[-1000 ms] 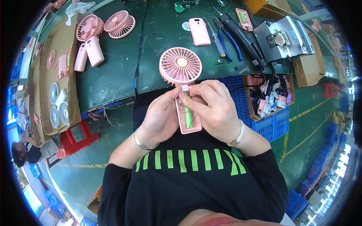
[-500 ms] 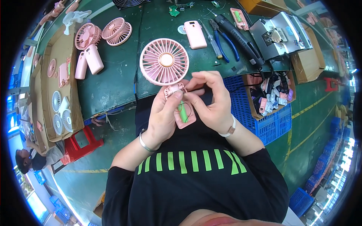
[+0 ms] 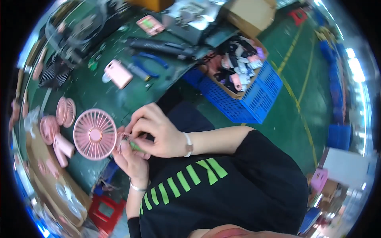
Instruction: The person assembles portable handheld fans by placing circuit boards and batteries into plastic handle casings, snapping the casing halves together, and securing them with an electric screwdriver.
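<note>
While both hands meet in front of the dark shirt (image 3: 222,194), the pink fan (image 3: 95,135) lies to the person's left of them, its round head clear of the fingers and over the near part of the green desk (image 3: 93,89). Its long axis runs from that head rightward and slightly back toward the body, with the handle passing between the hands. The left hand (image 3: 133,163) is the nearer to the head: it holds the handle from beneath, thumb laid across just below the neck. The right hand (image 3: 158,133) comes in from the far side of the handle, thumb and fingers bent together over it; what its fingertips pinch cannot be told.

The fan's head is a pale pink disc of radiating ribs around a plain hub with a darker ring. The handle is open, showing a green cell (image 3: 135,146), though the hands cover most of it and the picture is blurred.

Left of the fan, two loose pink handles (image 3: 62,149) lie near a cardboard tray (image 3: 82,195). Beyond the fan are a pink casing (image 3: 118,73), blue-handled pliers (image 3: 159,59) and a black powered screwdriver (image 3: 160,47). Well to its right stands a blue crate (image 3: 254,107).
</note>
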Motion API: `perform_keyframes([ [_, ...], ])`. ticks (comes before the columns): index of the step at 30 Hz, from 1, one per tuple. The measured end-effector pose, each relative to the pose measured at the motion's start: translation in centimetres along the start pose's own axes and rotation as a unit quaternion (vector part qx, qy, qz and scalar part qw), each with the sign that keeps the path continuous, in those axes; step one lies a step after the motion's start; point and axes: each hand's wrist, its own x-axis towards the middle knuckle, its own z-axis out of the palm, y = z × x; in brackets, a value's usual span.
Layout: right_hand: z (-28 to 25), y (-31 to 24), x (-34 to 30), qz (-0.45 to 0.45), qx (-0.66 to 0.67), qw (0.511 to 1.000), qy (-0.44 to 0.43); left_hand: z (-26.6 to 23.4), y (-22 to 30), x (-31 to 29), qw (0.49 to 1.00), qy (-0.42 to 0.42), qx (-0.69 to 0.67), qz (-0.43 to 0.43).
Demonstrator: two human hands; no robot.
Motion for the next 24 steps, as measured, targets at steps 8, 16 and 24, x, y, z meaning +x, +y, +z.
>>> perform_keyframes([
  [8, -7.9, 5.5, -4.2, 0.053, -0.009, 0.997, -0.047, 0.8, 0.6, 1.7, 0.999, 0.01, 0.036, 0.026],
  [16, -23.9, 19.5, -14.6, 0.257, -0.383, 0.887, 0.001, 1.4, -0.5, 3.2, 0.998, 0.021, 0.056, 0.033],
  [24, -31.3, 30.2, -12.4, 0.34, -0.438, 0.828, 0.082, 2.1, -1.3, 3.3, 0.996, 0.02, 0.084, 0.033],
])
